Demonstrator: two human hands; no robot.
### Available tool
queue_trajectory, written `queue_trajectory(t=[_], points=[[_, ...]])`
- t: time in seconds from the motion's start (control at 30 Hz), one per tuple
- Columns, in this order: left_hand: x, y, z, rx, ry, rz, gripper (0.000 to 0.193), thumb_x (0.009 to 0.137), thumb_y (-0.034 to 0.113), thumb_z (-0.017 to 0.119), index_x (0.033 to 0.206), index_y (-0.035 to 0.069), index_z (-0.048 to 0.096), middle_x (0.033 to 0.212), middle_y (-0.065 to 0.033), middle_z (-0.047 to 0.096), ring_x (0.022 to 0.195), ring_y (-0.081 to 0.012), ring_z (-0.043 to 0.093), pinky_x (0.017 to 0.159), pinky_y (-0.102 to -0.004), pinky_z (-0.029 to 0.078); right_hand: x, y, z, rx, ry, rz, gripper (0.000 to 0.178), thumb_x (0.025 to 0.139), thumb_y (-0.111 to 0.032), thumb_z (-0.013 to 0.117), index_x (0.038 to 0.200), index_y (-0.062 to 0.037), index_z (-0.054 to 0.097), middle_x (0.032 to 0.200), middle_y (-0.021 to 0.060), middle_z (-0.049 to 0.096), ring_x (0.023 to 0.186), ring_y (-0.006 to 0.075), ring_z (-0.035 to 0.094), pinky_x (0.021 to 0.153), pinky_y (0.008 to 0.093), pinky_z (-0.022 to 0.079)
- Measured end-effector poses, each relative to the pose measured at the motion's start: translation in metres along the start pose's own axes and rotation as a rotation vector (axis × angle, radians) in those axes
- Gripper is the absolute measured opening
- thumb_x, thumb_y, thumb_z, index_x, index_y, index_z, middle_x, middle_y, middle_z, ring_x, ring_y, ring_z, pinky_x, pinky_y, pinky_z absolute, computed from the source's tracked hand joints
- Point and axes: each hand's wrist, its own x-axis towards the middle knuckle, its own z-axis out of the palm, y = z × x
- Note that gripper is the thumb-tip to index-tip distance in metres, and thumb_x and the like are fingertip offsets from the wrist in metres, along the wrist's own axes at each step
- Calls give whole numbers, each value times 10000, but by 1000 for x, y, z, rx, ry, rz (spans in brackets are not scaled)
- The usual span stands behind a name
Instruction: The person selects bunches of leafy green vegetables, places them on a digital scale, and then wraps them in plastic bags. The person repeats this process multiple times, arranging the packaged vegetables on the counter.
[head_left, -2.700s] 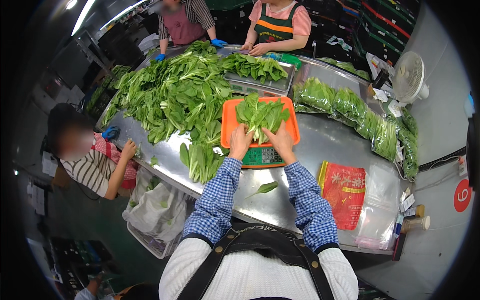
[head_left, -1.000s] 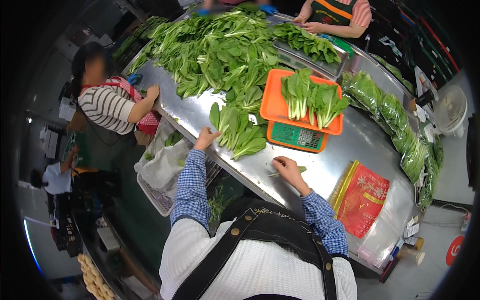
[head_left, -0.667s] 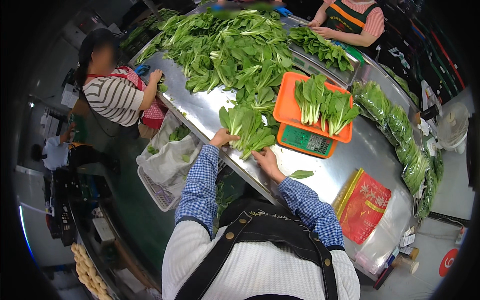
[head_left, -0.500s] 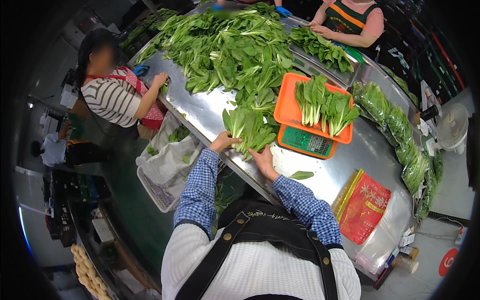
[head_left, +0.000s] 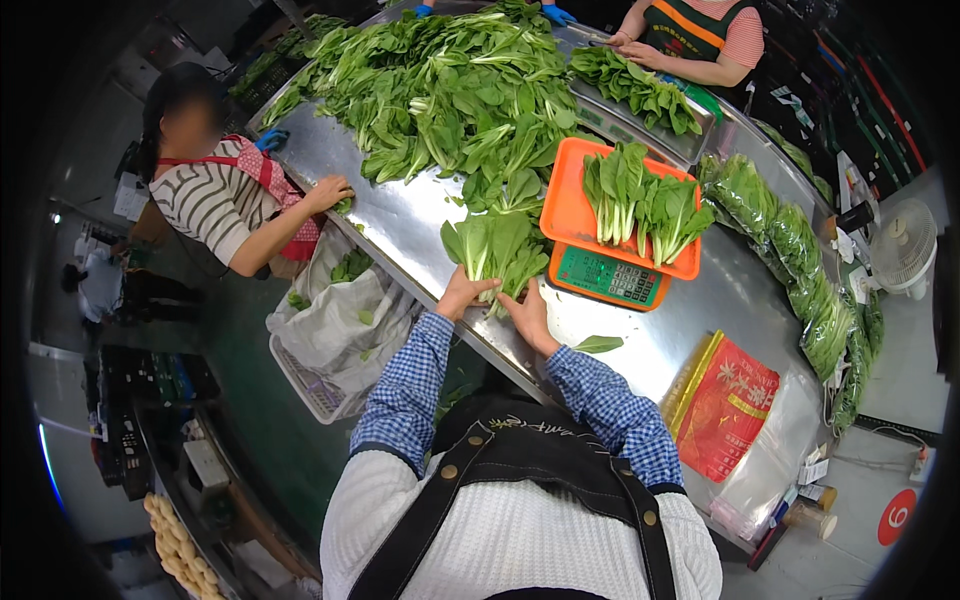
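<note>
A bunch of leafy greens (head_left: pixel 492 245) with pale stems lies on the metal table's near edge, its leaves pointing away from me. My left hand (head_left: pixel 463 291) grips the stem ends from the left. On the other side, my right hand (head_left: pixel 530 316) closes around the same stems, thumb towards the left hand. Just right of the bunch, an orange tray (head_left: pixel 560 205) rests on a digital scale (head_left: pixel 608 278) and carries two more bunches of greens (head_left: pixel 640 205). One loose leaf (head_left: pixel 599 344) lies beside my right wrist.
A large heap of greens (head_left: pixel 450 95) covers the far table. Bagged greens (head_left: pixel 790 260) line the right side, near a fan (head_left: pixel 902 248). A red printed package (head_left: pixel 728 410) and clear bags lie front right. Co-workers stand left and far; a lined basket (head_left: pixel 335 330) sits below left.
My left hand has shifted slightly right, closer to my right hand around the stems. The left co-worker's bare hand has moved nearer along the table edge.
</note>
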Motion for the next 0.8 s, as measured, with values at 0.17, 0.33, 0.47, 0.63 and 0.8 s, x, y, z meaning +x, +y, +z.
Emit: queue_trajectory(t=[0.17, 0.33, 0.47, 0.63, 0.8], points=[[7, -12, -9, -197, -92, -55, 535, 839, 146, 681, 1294, 79, 407, 1164, -105, 570, 1005, -232, 607, 803, -432, 554, 7, 22, 1, 395, -12, -36, 493, 849, -128, 650, 1252, -15, 390, 1102, 126, 589, 937, 194, 614, 713, 302, 531], [-4, -2, -13, -272, -108, -29, 476, 862, 115, 643, 1272, 37, 415, 1148, -123, 575, 978, -239, 626, 823, -428, 570, -4, -2, -5, 687, -111, 189, 533, 862, -123, 627, 1292, -11, 331, 1135, 135, 572, 958, 203, 618, 707, 317, 550], [-14, 0, -41, -375, -97, 52, 451, 868, 113, 634, 1249, 8, 419, 1084, -128, 599, 958, -256, 634, 803, -414, 583, -1, 11, -5, 697, -107, 155, 504, 866, -114, 609, 1277, 2, 341, 1123, 145, 574, 955, 213, 624, 708, 314, 549], [-18, -13, -40, -92, 103, 103, 524, 817, 102, 687, 1251, -5, 415, 1087, -121, 597, 906, -212, 631, 724, -342, 564, -1, 17, 1, 590, -54, 128, 476, 859, -94, 602, 1253, 11, 356, 1121, 163, 578, 949, 210, 620, 720, 302, 538], [14, -69, -11, 129, 279, 340, 592, 714, 97, 764, 1167, -53, 414, 1054, -161, 595, 938, -242, 595, 806, -319, 491, -2, 21, 12, 340, 120, -1, 470, 797, -170, 646, 1179, 17, 446, 1027, 184, 625, 927, 276, 627, 794, 347, 490]])
